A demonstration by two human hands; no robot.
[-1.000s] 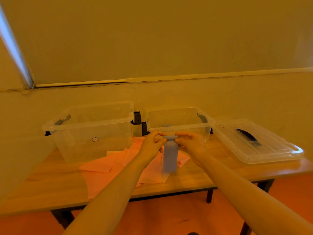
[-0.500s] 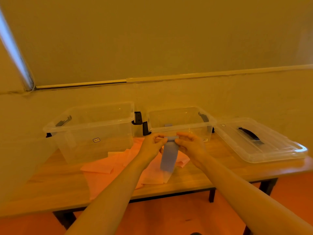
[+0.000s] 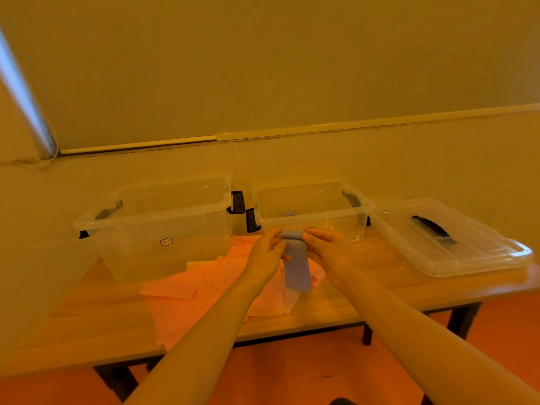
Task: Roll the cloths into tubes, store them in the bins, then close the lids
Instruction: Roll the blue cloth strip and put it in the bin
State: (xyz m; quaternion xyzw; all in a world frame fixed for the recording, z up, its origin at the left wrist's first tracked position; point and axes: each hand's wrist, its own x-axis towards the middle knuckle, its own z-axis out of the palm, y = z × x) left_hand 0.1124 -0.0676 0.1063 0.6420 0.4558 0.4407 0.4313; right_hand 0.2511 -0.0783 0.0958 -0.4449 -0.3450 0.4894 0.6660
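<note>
A blue cloth (image 3: 296,267) hangs in the air above the table, its top end wound into a small roll. My left hand (image 3: 267,252) pinches the roll's left end and my right hand (image 3: 327,249) pinches its right end. Several pink cloths (image 3: 204,285) lie spread on the wooden table (image 3: 380,296) under my hands. Behind them stand two clear open bins: a large one (image 3: 157,226) on the left and a smaller one (image 3: 315,209) in the middle, which holds a small blue roll (image 3: 290,214).
A clear lid (image 3: 450,238) with a dark handle lies on the table at the right. Black latches hang between the two bins. A wall runs close behind the bins. The table's front edge is near my forearms, with orange floor below.
The hanging tail of the blue cloth has grown a little shorter as the roll at the top is wound up. Both hands stay in front of the smaller bin.
</note>
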